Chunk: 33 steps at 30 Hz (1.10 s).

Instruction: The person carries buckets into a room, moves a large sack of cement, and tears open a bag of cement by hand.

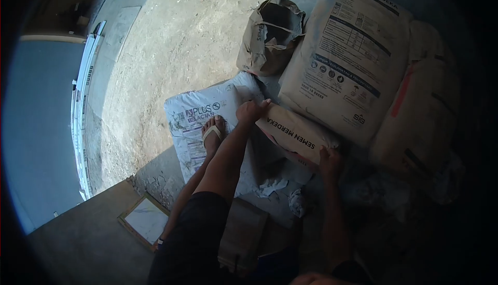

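Observation:
A brown paper cement bag (290,131) printed "SEMEN MERDEKA" lies tilted in front of me, against a larger full bag. My left hand (252,112) is closed on its upper left corner. At its right end, my right hand (331,161) grips the other corner, thumb on top; the fingers underneath are hidden. Left of the cement bag lies a white "PLUS" sack (181,109), dusty and creased. A foot in a pale flip-flop (211,132) stands on this sack, close to my left forearm.
Large full cement bags (345,67) are piled at the right. An opened bag (259,51) stands at the back. Crumpled plastic (297,202) and a framed white panel (148,218) lie nearer. Long metal strips (85,98) run along the left, beside sunlit rough ground (171,41).

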### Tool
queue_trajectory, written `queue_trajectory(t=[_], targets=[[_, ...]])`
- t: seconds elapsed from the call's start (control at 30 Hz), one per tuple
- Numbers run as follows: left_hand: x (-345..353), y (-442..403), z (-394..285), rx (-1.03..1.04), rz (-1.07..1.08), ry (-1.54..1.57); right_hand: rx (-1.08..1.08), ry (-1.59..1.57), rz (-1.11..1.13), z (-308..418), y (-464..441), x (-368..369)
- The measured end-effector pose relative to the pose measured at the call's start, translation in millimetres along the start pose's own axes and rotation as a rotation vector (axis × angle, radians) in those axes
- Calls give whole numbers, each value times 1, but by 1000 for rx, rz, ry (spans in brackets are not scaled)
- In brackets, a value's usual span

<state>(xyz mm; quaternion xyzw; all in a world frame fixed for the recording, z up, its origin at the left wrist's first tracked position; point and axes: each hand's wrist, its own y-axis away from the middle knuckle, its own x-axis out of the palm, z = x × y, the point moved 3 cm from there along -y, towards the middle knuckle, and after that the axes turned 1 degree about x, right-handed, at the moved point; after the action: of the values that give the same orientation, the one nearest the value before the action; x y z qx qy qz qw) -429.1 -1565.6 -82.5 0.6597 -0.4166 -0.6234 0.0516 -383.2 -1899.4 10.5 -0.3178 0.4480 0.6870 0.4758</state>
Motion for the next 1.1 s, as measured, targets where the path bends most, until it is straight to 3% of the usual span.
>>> queue_trajectory(t=[0.1, 0.27, 0.33, 0.47, 0.6, 0.67, 0.7, 0.8, 0.9, 1.1], targets=[[5, -3, -11, 219, 30, -150, 41, -30, 17, 4, 4, -6], [20, -9, -11, 229, 4, -187, 114, -70, 26, 4, 6, -10], [23, -6, -13, 237, -47, -155, 85, -63, 27, 5, 8, -10], [44, -23, 12, 279, 61, 75, 92, -133, 18, -6, 15, -5], [50, -8, 17, 325, 97, 181, -6, -271, -112, -20, 30, -5], [54, -4, 22, 494, 28, 165, -24, -353, -82, -26, 38, -10], [59, -4, 31, 264, 99, 302, -21, -361, -81, -31, 44, -14], [45, 50, 7, 180, 212, 512, -46, -411, -98, -56, 64, -15], [56, 71, 14, 158, 202, 632, -50, -516, -62, -87, 81, -14], [52, 135, -25, 222, 110, 561, -34, -653, -6, -150, 86, -37]])
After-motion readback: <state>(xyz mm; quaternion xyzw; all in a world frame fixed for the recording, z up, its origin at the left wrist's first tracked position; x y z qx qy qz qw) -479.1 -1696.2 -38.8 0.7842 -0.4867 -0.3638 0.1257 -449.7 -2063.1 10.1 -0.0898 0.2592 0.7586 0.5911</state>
